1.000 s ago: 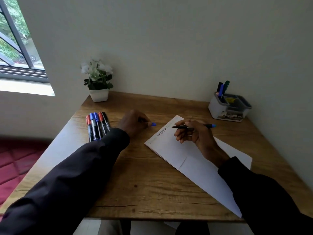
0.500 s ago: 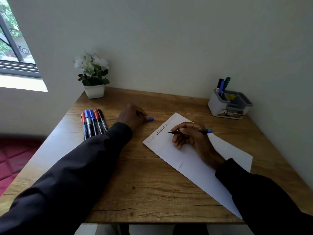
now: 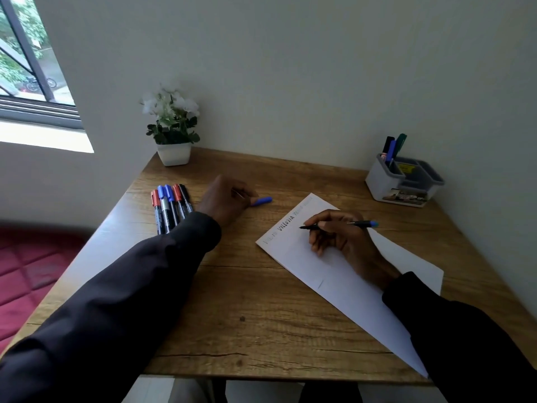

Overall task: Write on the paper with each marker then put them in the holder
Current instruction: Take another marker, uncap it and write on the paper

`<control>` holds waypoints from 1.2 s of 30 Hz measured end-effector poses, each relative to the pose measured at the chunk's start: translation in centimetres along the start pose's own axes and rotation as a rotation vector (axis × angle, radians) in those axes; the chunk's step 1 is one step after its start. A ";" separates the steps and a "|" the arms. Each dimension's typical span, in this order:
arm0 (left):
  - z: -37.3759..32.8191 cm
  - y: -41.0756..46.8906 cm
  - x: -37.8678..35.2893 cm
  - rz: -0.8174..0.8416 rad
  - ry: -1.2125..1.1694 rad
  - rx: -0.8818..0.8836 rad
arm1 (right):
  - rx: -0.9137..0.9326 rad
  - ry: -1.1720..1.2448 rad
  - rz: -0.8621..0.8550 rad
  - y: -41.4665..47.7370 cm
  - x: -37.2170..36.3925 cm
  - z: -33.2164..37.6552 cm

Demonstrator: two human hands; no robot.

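Observation:
A white sheet of paper (image 3: pixel 343 283) lies slanted on the wooden desk, with a line of writing along its far edge. My right hand (image 3: pixel 341 239) rests on the sheet and grips a blue-ended marker (image 3: pixel 363 224), its tip touching the paper just below the writing. My left hand (image 3: pixel 225 200) lies on the desk to the left of the sheet, fingers closed on a blue cap (image 3: pixel 261 201) that sticks out to the right. Several capped markers (image 3: pixel 170 206), red, blue and black, lie side by side left of that hand. The grey-and-white holder (image 3: pixel 402 184) at the far right has three markers standing in it.
A small white pot with white flowers (image 3: pixel 173 132) stands at the desk's far left corner by the wall. The desk (image 3: pixel 247 309) is pushed against the wall at the back and right. A window is at the upper left, a red cushion below it.
My right hand has moved the marker down and left, from above the sheet's far edge to the paper below the writing. My left hand stays put.

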State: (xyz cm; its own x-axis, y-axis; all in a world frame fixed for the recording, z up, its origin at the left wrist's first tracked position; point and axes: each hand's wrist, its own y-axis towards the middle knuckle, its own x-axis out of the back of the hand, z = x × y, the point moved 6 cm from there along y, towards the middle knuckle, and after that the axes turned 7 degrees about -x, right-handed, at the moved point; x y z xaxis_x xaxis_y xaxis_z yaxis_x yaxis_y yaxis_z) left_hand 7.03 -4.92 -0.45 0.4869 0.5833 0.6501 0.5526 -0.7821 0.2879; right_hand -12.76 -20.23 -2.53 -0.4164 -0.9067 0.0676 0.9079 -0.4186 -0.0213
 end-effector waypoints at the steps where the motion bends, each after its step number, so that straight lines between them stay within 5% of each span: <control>1: -0.3 -0.4 0.1 0.025 -0.022 -0.024 | -0.003 -0.027 -0.001 0.0 0.0 0.2; 12: -1.6 -2.4 -1.8 0.359 -0.078 -0.138 | 0.080 -0.233 -0.023 0.2 -4.3 1.7; 20: -1.3 -2.6 -2.2 0.402 -0.107 -0.117 | 0.125 -0.273 0.066 -0.1 -5.4 0.7; 32: -0.9 -2.3 -2.4 0.452 -0.105 -0.106 | 0.315 -0.419 -0.031 -0.3 -5.4 0.6; 36: -1.0 -2.3 -2.4 0.471 -0.101 -0.116 | 0.177 -0.570 -0.096 -0.3 -5.3 0.2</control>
State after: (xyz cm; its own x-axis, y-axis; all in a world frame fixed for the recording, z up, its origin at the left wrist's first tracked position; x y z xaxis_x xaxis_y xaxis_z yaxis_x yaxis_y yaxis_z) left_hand 3.89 -4.73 -2.02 0.7320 0.1744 0.6586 0.1807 -0.9818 0.0591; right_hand -10.80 -15.32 -2.68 -0.4499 -0.6739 0.5861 0.8822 -0.4374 0.1742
